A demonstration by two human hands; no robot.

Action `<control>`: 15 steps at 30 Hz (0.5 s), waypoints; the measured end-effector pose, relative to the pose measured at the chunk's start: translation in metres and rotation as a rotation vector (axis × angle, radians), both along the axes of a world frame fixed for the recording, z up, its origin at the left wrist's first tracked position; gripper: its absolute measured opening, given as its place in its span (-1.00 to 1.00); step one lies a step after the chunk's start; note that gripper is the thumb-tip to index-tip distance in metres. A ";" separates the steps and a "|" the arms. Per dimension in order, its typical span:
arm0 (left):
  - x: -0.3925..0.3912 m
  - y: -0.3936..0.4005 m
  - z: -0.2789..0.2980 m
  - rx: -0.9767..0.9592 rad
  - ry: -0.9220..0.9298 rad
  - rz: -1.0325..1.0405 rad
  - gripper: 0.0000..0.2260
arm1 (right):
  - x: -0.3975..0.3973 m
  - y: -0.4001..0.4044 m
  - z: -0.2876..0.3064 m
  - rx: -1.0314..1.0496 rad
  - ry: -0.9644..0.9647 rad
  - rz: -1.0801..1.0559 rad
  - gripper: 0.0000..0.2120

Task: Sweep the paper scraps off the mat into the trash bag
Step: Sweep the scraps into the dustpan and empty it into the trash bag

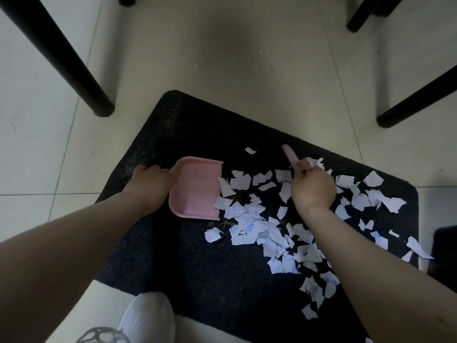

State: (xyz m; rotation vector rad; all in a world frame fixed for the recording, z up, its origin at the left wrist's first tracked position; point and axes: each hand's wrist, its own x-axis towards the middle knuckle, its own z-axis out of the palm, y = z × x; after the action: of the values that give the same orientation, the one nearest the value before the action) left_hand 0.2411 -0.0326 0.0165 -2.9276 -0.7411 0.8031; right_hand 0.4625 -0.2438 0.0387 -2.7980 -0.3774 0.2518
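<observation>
A black mat lies on the tiled floor. Several white paper scraps are scattered over its middle and right side. My left hand grips the back of a pink dustpan, which lies on the mat with its open edge facing right, touching the nearest scraps. My right hand is closed around the pink handle of a small brush, held over the scraps; the bristles are hidden under the hand. No trash bag is clearly visible.
Black furniture legs stand at the upper left and right. A dark object sits at the mat's right edge. A white shoe rests at the mat's near edge.
</observation>
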 end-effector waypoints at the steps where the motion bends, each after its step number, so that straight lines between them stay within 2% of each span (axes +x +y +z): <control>1: 0.000 0.000 0.000 0.003 0.004 -0.003 -0.31 | -0.004 0.000 -0.001 -0.019 0.019 -0.001 -0.59; 5: 0.001 0.000 -0.001 0.003 0.021 -0.017 -0.31 | -0.033 0.005 -0.013 -0.070 0.085 0.077 -0.61; 11: -0.001 0.002 -0.005 -0.021 0.032 0.008 -0.29 | -0.085 0.032 -0.010 -0.006 0.164 0.166 -0.60; 15: -0.003 0.003 -0.007 -0.045 0.033 0.025 -0.29 | -0.091 0.037 -0.009 0.094 0.209 0.161 -0.61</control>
State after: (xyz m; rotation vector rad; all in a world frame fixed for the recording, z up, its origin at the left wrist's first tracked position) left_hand 0.2379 -0.0298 0.0091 -2.9423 -0.7687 0.8792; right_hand 0.3711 -0.2064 0.0296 -2.6200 -0.5494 0.5432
